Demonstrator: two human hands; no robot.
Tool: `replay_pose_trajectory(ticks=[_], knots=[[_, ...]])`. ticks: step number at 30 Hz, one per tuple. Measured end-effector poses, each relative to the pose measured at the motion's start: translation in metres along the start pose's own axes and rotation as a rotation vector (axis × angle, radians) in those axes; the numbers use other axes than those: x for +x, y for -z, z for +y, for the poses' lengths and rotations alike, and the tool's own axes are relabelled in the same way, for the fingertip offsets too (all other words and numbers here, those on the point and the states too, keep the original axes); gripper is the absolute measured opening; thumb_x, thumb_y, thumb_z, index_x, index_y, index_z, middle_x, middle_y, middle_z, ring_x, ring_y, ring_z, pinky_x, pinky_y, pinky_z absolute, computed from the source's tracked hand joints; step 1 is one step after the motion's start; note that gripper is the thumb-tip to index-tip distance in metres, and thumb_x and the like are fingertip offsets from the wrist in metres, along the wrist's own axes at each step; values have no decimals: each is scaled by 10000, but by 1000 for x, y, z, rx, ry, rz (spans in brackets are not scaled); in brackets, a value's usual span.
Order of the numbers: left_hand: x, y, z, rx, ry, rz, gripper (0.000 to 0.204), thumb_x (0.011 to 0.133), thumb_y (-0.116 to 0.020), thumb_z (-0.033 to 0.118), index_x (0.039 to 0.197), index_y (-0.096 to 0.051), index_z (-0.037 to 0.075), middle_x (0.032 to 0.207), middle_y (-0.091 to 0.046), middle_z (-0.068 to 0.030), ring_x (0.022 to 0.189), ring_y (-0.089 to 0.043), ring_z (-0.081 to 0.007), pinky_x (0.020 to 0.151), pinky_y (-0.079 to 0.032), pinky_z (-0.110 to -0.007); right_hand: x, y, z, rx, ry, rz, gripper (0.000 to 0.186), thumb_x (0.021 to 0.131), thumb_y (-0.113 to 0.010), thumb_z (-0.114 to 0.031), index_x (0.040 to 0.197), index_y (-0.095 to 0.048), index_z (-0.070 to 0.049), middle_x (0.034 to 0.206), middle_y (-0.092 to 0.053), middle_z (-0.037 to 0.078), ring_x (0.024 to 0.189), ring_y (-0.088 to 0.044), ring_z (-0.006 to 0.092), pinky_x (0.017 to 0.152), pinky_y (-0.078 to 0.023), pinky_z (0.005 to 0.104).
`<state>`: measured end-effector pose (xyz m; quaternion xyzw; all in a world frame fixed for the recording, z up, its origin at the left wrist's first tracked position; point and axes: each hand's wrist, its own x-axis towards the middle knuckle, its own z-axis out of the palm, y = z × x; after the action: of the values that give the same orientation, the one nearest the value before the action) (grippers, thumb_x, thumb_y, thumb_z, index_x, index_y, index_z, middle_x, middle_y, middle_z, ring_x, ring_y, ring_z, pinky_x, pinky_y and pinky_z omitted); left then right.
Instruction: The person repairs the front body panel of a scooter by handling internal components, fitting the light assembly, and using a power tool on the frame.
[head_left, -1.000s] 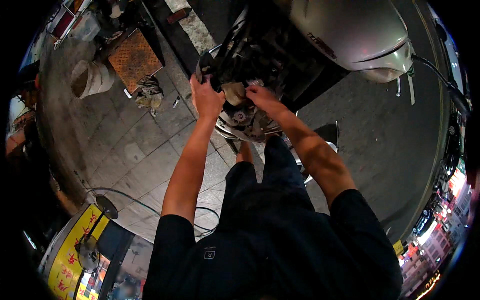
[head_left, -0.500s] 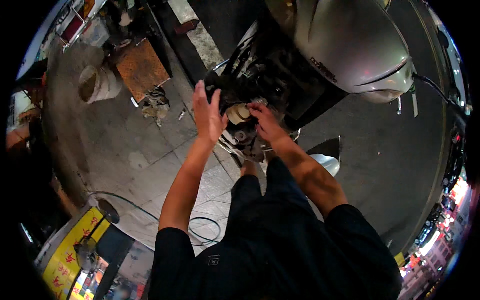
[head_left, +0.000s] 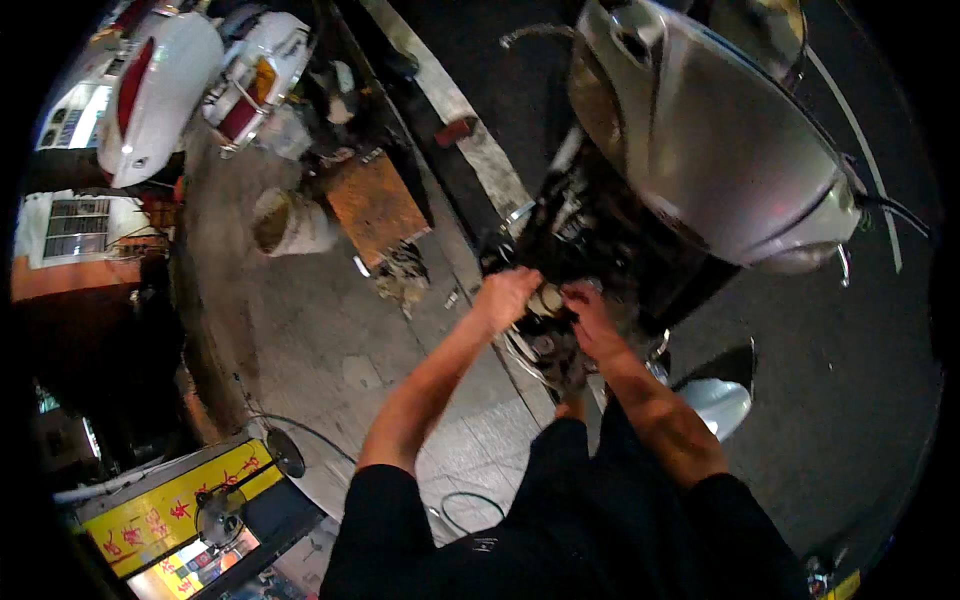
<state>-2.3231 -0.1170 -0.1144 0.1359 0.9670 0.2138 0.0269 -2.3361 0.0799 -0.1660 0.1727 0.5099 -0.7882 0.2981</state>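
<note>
left hand [head_left: 507, 298] and right hand [head_left: 592, 315] curl at opposite edges of a tan part [head_left: 545, 301], grip unclear; pavement [head_left: 320, 330] lies open leftward.

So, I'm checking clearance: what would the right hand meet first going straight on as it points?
Probably the tan, rounded part beside the right hand; whether they touch is hard to tell.

Over in the frame's upper left the bucket [head_left: 308, 222] stands left of the board [head_left: 376, 208], a rag [head_left: 403, 277] at the board's lower edge, while mid-frame the hands [head_left: 507, 298] flank a part [head_left: 546, 301] below-left of the body panel [head_left: 715, 140].
</note>
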Motion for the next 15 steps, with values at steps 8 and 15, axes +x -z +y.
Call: replay_pose_trajectory(ticks=[8,15], knots=[[0,13,3,81,17,5,230,757,-536,47,982,-546,95,841,-560,-113,786,-611,-333,629,-499,-439,0,5,19,173,-26,-95,309,776,-548,-9,1081,-556,-55,1023,-580,41,984,-543,175,882,-423,298],[-9,16,2,10,-53,-190,481,731,-565,-12,1186,-536,141,969,-546,-82,964,-569,-287,727,-500,-408,2,9,3,-317,-137,-171,265,791,-581,-73,1054,-596,-49,968,-593,41,933,-542,140,839,-433,290]])
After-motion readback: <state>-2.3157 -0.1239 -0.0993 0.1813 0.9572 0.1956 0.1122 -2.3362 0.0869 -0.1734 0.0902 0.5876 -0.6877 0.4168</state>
